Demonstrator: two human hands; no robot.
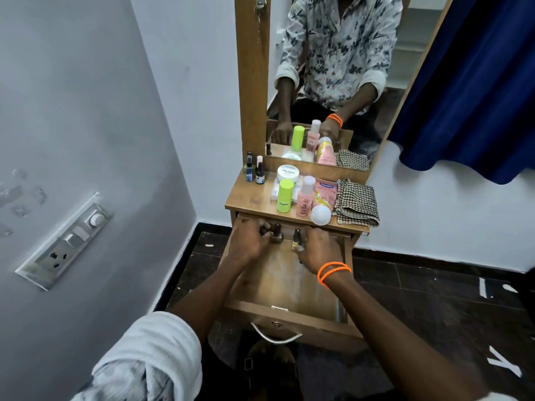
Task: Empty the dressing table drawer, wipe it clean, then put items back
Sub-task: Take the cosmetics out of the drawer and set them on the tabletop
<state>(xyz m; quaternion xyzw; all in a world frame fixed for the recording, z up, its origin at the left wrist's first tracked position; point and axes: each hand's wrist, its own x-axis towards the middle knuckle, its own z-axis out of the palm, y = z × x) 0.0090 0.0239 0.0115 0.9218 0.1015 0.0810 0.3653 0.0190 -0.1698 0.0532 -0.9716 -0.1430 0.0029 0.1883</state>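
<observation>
The wooden drawer (289, 311) of the dressing table is pulled out, its floor mostly bare. Both hands reach into its far end. My left hand (250, 240) grips a dark nail polish bottle (277, 230); a second dark bottle may sit under its fingers. My right hand (320, 250), with orange bands at the wrist, pinches a small yellowish bottle with a dark cap (296, 238). On the tabletop (249, 198) stand a green bottle (285, 195), a pink bottle (305, 198), a white jar (288, 172), a pink tube (325, 195) and several small dark bottles (254, 170).
A folded checked cloth (357, 202) lies at the tabletop's right end, beside a white ball-shaped cap (321, 215). The mirror (333, 68) rises behind. A switchboard (65, 241) sits on the left wall, a blue curtain (477, 82) hangs at right. Dark floor surrounds the table.
</observation>
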